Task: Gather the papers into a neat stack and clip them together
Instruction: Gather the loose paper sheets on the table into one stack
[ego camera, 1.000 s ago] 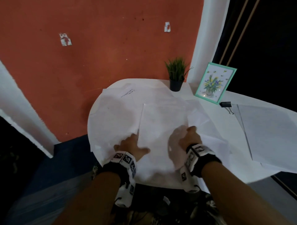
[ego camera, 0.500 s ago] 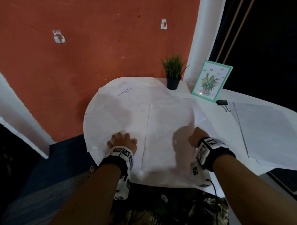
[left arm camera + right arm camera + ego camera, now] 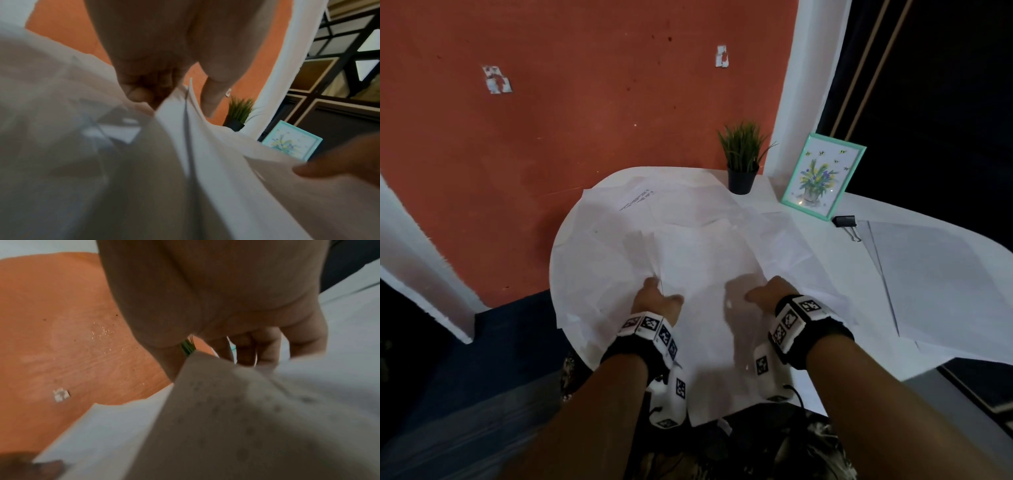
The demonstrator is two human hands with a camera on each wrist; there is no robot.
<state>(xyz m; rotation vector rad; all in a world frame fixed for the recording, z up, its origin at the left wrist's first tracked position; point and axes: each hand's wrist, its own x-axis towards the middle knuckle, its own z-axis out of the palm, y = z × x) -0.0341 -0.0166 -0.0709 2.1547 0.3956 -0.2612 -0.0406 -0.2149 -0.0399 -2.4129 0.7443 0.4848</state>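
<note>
Holding the papers at the low middle of the frame, our left hand and right hand sit on each side of them. Our left fingers are curled and pinch the edge of the sheets. Our right fingers are curled too and grip the other edge. The papers lie in a loose pile on the white tabletop. More sheets lie at the right. Farther up, a black clip lies just beside a green picture frame. A small plant stands by the orange wall.
</note>
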